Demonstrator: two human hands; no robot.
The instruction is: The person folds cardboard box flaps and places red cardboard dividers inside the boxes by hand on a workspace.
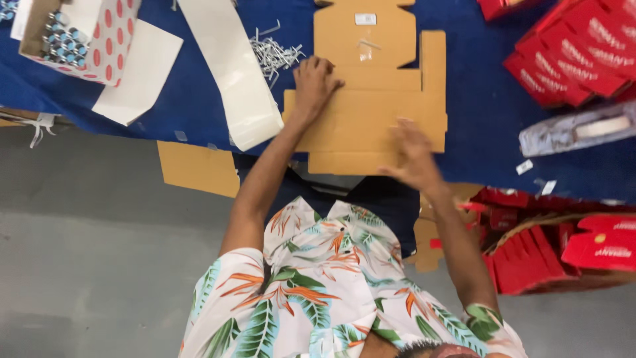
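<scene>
Apparently both hands (314,83) (414,156) press flat cardboard (371,113).

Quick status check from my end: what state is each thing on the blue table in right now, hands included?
Cardboard box blank: unfolded, lying flat on the blue table.
Left hand: pressing on the blank, fingers bent.
Right hand: open, blurred, at the blank's near edge.
Spotted box: open, small capped items inside.
Metal pins: loose pile.
Red flat boxes: stacked, closed.
</scene>
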